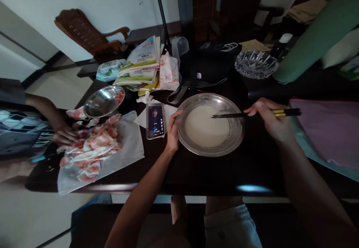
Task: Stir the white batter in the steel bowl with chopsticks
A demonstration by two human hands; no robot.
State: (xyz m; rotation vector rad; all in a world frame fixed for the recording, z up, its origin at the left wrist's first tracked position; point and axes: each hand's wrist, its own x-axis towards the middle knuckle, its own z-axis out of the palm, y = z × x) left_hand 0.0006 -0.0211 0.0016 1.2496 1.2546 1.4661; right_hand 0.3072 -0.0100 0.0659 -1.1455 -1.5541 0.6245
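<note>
A wide metal bowl (237,137) holding pale batter (206,126) sits on the dark table in front of me. My left hand (173,130) grips its left rim, fingers curled over the edge. My right hand (270,119) is closed on a pair of dark chopsticks (238,115) with yellow bands, held nearly level, tips over the batter. A phone (155,121) lies on white tissue just left of the bowl.
Another person's hand (66,134) rests on raw meat pieces (92,147) on a plastic sheet at left, beside a smaller metal bowl (103,101). Books (141,63), a glass ashtray (255,64) and a pink cloth (328,132) surround the work area.
</note>
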